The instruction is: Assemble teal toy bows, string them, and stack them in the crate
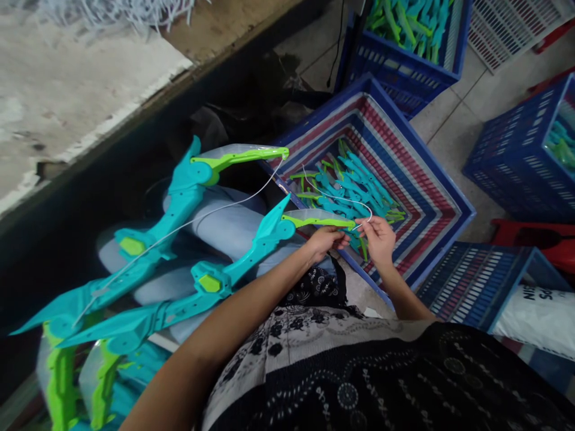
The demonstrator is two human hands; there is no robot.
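A teal and green toy bow (263, 242) lies across my lap, its green limb tip between my two hands. My left hand (326, 240) is closed around the area just under that tip. With fingers pinched, my right hand (378, 238) grips a white string (345, 199) at the tip; the string loops up and leftward over the crate. Beside this bow rests a second toy bow (186, 185), with its white string (224, 205) stretched between its ends. My fingers partly hide where the string meets the tip.
A blue crate (444, 185) with a striped lining holds several toy bows (354, 179). More blue crates with teal and green parts stand at the back (404, 78) and right (498, 161). A worn table (90, 102) bears white strings (112, 12). A white sack (539, 317) lies at right.
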